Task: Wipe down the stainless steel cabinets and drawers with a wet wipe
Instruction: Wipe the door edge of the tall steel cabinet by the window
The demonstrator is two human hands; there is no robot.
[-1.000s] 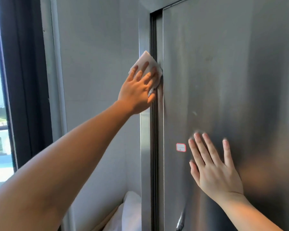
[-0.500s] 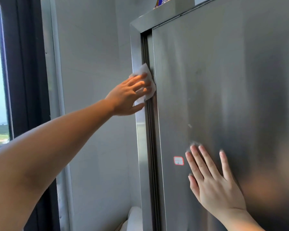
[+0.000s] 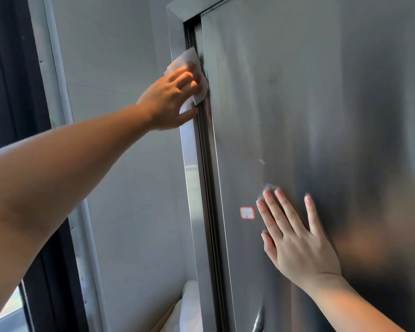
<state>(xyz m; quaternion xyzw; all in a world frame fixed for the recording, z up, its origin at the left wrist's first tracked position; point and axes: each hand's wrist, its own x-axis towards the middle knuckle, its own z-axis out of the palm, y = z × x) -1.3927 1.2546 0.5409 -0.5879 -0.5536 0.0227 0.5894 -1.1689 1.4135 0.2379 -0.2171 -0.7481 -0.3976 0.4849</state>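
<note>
Step in hand: wiping of the narrow left edge of the cabinet door (image 3: 321, 116), high up, near the top corner of the frame (image 3: 189, 188).

Left hand (image 3: 168, 101): raised to the seam between door and frame. Fingers (image 3: 185, 77) laid flat and slightly spread over the wet wipe (image 3: 189, 59), pressing it against the door edge and the adjoining frame strip. Not pinched; held by pressure against the metal. Thumb extended below, touching the frame.

Wet wipe: white, folded, partly under the fingers, upper corner showing above them, lower corner showing at the door edge.

Right hand (image 3: 295, 240): empty, palm flat on the door face lower down, fingers spread, just right of a small red-bordered sticker (image 3: 247, 213). Judged to be bracing the door against the push of the wiping.

Condition of the door: broad face streaked and smudged; a small pale speck above the right hand. Handle (image 3: 258, 319) visible only in part at the bottom edge.

Progress, as judged: early to middle. Edge in treatment; large face apparently not yet finished.

Next move, as judged: firm, even pressure along the seam, top to bottom, wipe kept tucked into the gap; right hand to be shifted clear before the face and the area around the sticker are wiped.
</note>
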